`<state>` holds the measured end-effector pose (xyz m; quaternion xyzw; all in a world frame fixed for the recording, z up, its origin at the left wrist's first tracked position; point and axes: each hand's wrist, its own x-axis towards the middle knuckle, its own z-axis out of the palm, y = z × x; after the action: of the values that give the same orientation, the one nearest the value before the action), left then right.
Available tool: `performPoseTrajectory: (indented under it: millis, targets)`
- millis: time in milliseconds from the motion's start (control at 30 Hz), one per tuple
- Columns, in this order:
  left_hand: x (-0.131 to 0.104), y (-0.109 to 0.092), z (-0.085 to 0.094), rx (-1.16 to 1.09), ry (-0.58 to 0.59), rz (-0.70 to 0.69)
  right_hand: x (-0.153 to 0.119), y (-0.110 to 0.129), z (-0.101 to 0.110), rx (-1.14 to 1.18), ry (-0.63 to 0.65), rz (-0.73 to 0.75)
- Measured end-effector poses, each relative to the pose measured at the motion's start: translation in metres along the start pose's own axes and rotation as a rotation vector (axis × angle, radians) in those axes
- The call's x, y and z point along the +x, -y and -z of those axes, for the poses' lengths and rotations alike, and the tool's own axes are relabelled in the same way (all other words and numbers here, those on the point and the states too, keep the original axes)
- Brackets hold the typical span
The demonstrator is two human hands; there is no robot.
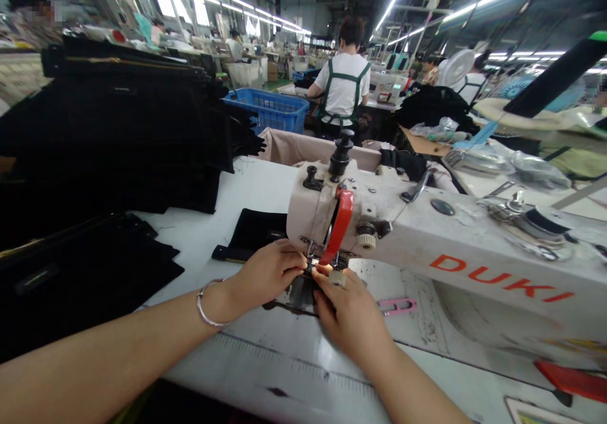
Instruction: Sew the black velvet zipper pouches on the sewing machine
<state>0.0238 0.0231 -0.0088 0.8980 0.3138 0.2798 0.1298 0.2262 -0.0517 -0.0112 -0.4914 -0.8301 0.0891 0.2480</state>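
A white sewing machine [379, 222] with red lettering stands before me, its needle and presser foot [310, 263] lit by a small lamp. My left hand [265, 275], a silver bangle at the wrist, is closed, fingertips pinched at the left of the foot on a black fabric piece [258, 227]. That piece lies flat behind the hand, partly hidden by the hand and machine head. From the right, my right hand [353, 310] reaches to the foot with its fingers bent and closed at the tips. What they pinch is hidden. A red finger guard [339, 228] hangs just above.
Tall stacks of black fabric pieces [118, 127] rise at the left, with more black pieces [80, 278] nearer. Pink thread snips [397, 306] lie right of my right hand. Behind the machine are a blue basket [270, 109] and a seated co-worker [345, 79].
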Motion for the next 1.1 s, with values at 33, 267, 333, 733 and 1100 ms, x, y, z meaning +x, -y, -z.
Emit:
performPoseTrajectory:
  millis: [33, 267, 333, 733, 1100]
  targets:
    - [0.000, 0.000, 0.000, 0.002, 0.001, 0.007, 0.000, 0.000, 0.000, 0.001, 0.000, -0.003]
    - [0.000, 0.002, -0.003, -0.003, -0.037, 0.018, 0.001, 0.002, -0.001, 0.010, 0.001, -0.032]
    - [-0.002, 0.004, -0.005, -0.001, -0.048, 0.020, 0.001, 0.004, -0.001, 0.004, -0.002, -0.044]
    - [-0.008, 0.022, -0.010, 0.034, -0.060, 0.021, 0.006, 0.012, 0.005, -0.037, -0.005, -0.072]
    - [-0.005, 0.014, 0.007, 0.023, 0.056, 0.019, 0.000, 0.002, -0.001, 0.031, -0.080, -0.015]
